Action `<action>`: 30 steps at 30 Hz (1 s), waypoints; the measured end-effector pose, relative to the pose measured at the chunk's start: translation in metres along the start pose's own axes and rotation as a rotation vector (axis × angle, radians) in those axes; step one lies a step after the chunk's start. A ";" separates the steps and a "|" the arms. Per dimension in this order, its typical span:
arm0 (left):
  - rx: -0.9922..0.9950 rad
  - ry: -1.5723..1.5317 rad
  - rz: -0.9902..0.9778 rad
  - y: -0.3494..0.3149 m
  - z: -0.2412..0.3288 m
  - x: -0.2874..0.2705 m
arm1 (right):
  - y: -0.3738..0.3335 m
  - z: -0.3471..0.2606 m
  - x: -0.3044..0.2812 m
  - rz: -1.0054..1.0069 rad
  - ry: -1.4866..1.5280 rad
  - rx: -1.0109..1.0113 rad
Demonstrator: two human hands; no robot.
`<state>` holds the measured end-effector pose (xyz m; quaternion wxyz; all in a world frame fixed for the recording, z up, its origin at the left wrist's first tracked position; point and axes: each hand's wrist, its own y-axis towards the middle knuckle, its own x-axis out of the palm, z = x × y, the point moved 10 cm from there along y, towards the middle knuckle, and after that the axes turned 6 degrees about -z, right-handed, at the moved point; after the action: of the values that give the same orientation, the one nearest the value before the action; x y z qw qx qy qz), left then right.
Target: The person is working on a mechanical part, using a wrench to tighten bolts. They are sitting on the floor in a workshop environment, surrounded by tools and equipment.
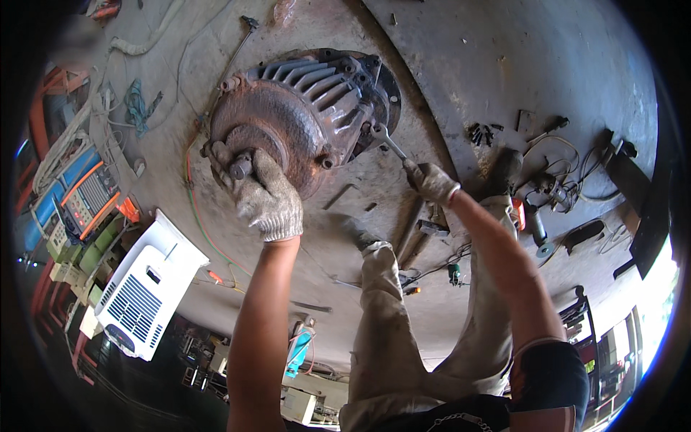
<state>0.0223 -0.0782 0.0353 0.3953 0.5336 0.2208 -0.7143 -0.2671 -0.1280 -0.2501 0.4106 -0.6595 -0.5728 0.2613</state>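
A large rusty finned metal housing (268, 119), like a motor or gear casing, lies on the floor in front of me. My left hand (268, 196), in a knitted glove, is closed around the short round shaft end (242, 165) on the housing's near left side. In my gloved right hand (434, 184) is a steel wrench (391, 143), gripped by its handle. The wrench's head meets the housing's right side, by a lug; whether it is seated on a bolt is too small to tell.
A long-handled ratchet (248, 25) lies beyond the housing. Black bolts (484, 134) are grouped to the right, near a corded angle grinder (553, 189). An L-shaped hex key (342, 196) lies between my arms. A white louvred cover (144, 295) stands at left, beside a control box (88, 200).
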 end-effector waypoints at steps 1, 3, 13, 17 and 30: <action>0.000 -0.007 -0.014 0.000 -0.001 0.002 | 0.002 0.009 0.021 0.015 0.113 -0.016; -0.004 -0.018 -0.036 0.001 -0.004 0.004 | 0.009 0.024 0.054 0.052 0.281 -0.003; -0.018 -0.001 -0.068 0.000 0.001 0.003 | 0.025 0.010 0.093 0.097 0.501 -0.015; 0.037 0.045 0.000 0.001 0.007 -0.001 | 0.034 0.015 0.090 0.084 0.462 -0.032; 0.000 0.170 -0.010 -0.002 0.001 0.000 | 0.033 0.012 0.075 0.002 0.428 -0.012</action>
<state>0.0202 -0.0776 0.0355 0.3717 0.5911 0.2561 -0.6685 -0.2439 -0.0522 -0.2749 0.5185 -0.7031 -0.4735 0.1124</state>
